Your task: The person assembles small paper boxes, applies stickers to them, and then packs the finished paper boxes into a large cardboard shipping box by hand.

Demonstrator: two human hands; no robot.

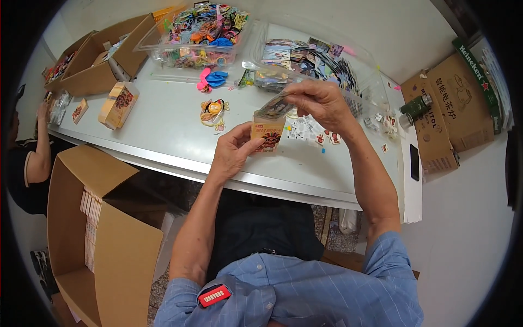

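A small yellow printed box (267,132) with a cartoon figure on its front is held upright over the table by my left hand (229,155), thumb across the front. Just above its top, my right hand (321,104) pinches a dark, shiny picture card (276,107), tilted and overlapping the box's upper edge. Whether the card is partly inside the box I cannot tell. On the table left of the box lies a little heap of hair ties with an orange charm (212,110). Small stickers (308,129) are scattered behind and right of the box.
A clear tub of colourful trinkets (188,57) and a clear bin of picture cards (267,82) stand at the back. A stack of yellow boxes (117,106) is at left. An open carton (125,261) stands below the table edge. A phone (415,162) lies right. Another person (35,169) works far left.
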